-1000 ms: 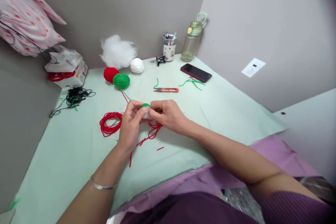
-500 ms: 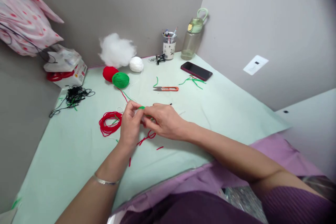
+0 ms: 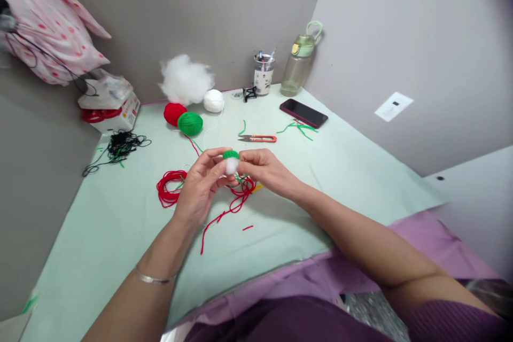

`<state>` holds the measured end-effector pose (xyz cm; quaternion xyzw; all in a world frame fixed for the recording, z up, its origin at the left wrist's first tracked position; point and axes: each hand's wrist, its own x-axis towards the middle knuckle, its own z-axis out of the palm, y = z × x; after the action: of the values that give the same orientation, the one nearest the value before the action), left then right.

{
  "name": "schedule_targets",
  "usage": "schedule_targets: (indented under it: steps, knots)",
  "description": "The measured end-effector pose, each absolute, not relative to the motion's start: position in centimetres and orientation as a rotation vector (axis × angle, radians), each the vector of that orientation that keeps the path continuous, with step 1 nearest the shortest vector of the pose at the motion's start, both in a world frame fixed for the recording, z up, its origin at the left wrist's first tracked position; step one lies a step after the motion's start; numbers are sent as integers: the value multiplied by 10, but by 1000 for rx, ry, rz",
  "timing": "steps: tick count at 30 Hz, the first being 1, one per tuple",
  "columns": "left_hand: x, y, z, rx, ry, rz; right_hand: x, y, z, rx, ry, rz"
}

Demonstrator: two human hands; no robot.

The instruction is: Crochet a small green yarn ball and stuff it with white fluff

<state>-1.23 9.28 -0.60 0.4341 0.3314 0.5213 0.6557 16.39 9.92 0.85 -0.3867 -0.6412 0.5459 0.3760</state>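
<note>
Between both hands is a small green crocheted piece [image 3: 231, 155] with a tuft of white stuffing [image 3: 231, 166] bulging from its near side. My left hand [image 3: 202, 184] grips the piece from the left, thumb toward the stuffing and fingers behind. From the right, my right hand [image 3: 266, 170] pinches its edge between thumb and bent fingers. Below the hands lies tangled red yarn [image 3: 236, 204], with some green strands close to the fingers. A red yarn coil [image 3: 170, 204] rests left of my left hand. Something yellow [image 3: 257, 188] shows partly under my right hand.
Orange thread snips [image 3: 262, 139] lie beyond the hands. Farther back are a green yarn ball [image 3: 190, 124], red ball [image 3: 173, 113], white ball [image 3: 214, 101] and stuffing heap [image 3: 186, 80]. A phone [image 3: 303, 113], bottle [image 3: 296, 67] and pen cup [image 3: 263, 76] stand right. Black yarn [image 3: 122, 144] lies left.
The hands have turned and spread slightly, bringing the green piece and its white stuffing into clear view. The whole scene has shifted a little right in the picture.
</note>
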Motion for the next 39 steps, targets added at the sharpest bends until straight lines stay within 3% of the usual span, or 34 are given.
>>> schedule_targets:
  steps: [4, 12, 25, 34, 39]
  knots:
    - [-9, 92, -9, 1019, 820, 1175, 162, 100, 4, -992, -1622, 1464]
    - [-5, 93, -18, 1174, 946, 1255, 159, 97, 9, -1016, -1801, 1296]
    - [0, 81, -14, 1074, 950, 1243, 148, 98, -4, -1082, -1622, 1297]
    - [-3, 90, -23, 1049, 1030, 1309, 139, 82, -3, -1298, -2150, 647]
    - [0, 89, -21, 939, 1065, 1327, 135, 81, -7, -1235, -2138, 750]
